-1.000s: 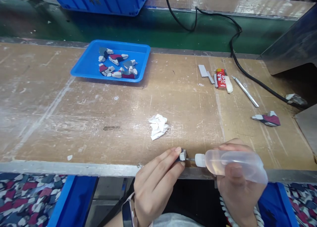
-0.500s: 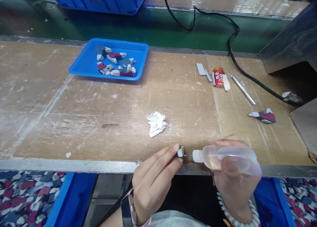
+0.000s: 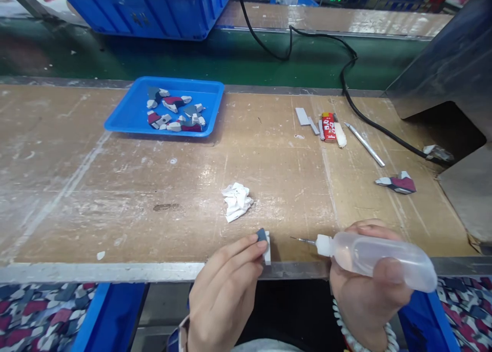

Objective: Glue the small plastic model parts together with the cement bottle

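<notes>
My left hand (image 3: 225,290) is closed on a small grey and white plastic part (image 3: 265,243), held at the front edge of the wooden bench (image 3: 115,198). My right hand (image 3: 365,290) grips a clear squeeze bottle (image 3: 376,260) lying sideways, its thin metal needle tip (image 3: 302,239) pointing left. A gap of bare bench separates the needle tip from the part. A crumpled white tissue (image 3: 236,201) lies just beyond my left hand.
A blue tray (image 3: 130,117) with several grey, white and maroon parts sits at the back left. At the back right lie a red packet (image 3: 328,126), a metal rod (image 3: 365,144) and flat strips. One maroon part (image 3: 397,183) lies right. A black cable (image 3: 346,85) crosses the back.
The needle tip and the part were touching; they have drawn apart. My left hand moved left with the part and my right hand moved right with the bottle.
</notes>
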Action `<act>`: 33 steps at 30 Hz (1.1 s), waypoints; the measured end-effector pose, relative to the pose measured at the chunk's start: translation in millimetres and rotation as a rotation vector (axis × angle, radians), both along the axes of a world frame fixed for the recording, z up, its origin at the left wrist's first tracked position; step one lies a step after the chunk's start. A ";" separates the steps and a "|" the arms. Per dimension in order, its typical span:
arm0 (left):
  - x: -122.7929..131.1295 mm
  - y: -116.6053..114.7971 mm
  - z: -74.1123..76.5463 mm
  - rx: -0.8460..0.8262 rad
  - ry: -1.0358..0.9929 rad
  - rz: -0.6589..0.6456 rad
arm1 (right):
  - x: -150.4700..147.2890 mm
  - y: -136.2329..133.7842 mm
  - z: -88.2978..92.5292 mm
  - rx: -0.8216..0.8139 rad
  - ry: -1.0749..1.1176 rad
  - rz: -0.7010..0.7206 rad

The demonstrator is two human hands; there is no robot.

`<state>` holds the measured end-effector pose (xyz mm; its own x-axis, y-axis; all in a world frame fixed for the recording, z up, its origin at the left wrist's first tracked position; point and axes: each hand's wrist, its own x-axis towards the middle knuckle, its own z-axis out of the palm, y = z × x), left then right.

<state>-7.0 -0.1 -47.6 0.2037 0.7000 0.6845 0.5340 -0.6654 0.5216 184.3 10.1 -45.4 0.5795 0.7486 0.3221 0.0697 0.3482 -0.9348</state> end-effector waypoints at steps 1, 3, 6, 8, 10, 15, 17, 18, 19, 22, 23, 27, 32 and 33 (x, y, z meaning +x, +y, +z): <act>-1.9 0.3 4.3 -0.042 0.023 -0.016 | -0.3 0.3 -1.2 0.019 0.013 -0.006; -7.2 1.9 13.1 -0.171 0.077 -0.057 | -0.6 -0.2 -4.6 0.069 -0.023 0.001; -16.3 9.1 23.8 -0.267 0.154 -0.111 | 0.0 -2.8 -8.5 0.081 -0.091 0.047; -21.0 16.7 28.3 -0.226 0.209 -0.145 | 0.5 -4.3 -8.3 0.071 -0.125 0.085; -23.7 24.5 32.2 -0.172 0.278 -0.177 | 0.6 -5.1 -6.2 0.067 -0.159 0.117; -23.1 35.1 43.6 0.000 0.519 -0.187 | 0.2 -5.5 0.1 0.090 -0.280 0.134; -22.2 36.7 46.3 0.101 0.614 -0.200 | -0.1 -5.3 2.8 0.101 -0.333 0.132; -22.1 37.5 46.9 0.152 0.653 -0.206 | -0.2 -5.0 4.4 0.095 -0.354 0.142; -22.1 38.4 47.1 0.195 0.672 -0.209 | -0.3 -4.6 5.9 0.097 -0.369 0.152; -22.9 41.4 46.1 0.228 0.628 -0.207 | -0.4 -2.9 10.0 0.104 -0.402 0.186; -23.2 42.2 45.3 0.208 0.603 -0.209 | -0.3 -2.5 11.0 0.108 -0.408 0.197; -24.2 42.6 40.8 0.122 0.522 -0.226 | -0.9 -1.8 12.4 0.108 -0.410 0.235; -26.1 42.8 37.6 0.024 0.452 -0.283 | -2.2 -1.1 12.3 0.125 -0.400 0.272; -26.5 43.5 38.0 0.000 0.442 -0.299 | -2.0 -1.2 12.1 0.126 -0.395 0.276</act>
